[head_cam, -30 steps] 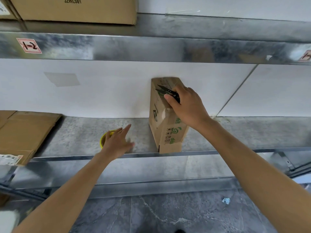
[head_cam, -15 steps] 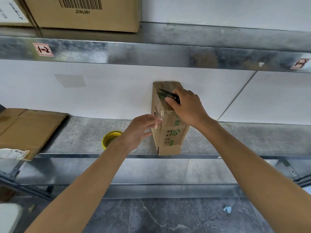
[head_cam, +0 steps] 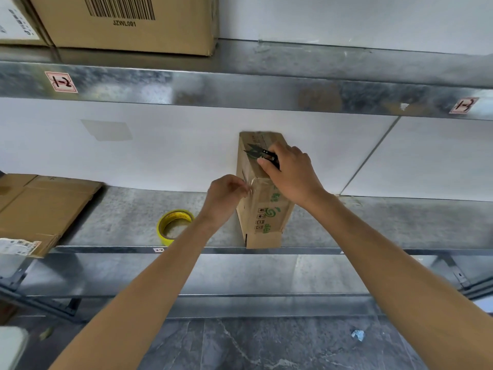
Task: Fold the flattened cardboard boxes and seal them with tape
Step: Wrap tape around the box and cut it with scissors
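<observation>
Yellow tape roll (head_cam: 174,226), green-printed brown box (head_cam: 262,204)

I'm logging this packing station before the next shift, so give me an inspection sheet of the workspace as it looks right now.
Surface: galvanised metal shelf, with a small label on its front edge.
Job's things: small cardboard box upright at the front edge, clear tape over its top corner; yellow tape roll lying flat to its left; flattened cardboard at far left.
Clutter: scrap of paper on the floor.
Grippers: left hand pinches tape at the box's upper left edge; right hand rests on the box top, holding black snips.
Cables: nothing seen.
Surroundings: white wall panels behind; upper shelf carries a barcoded carton.
</observation>
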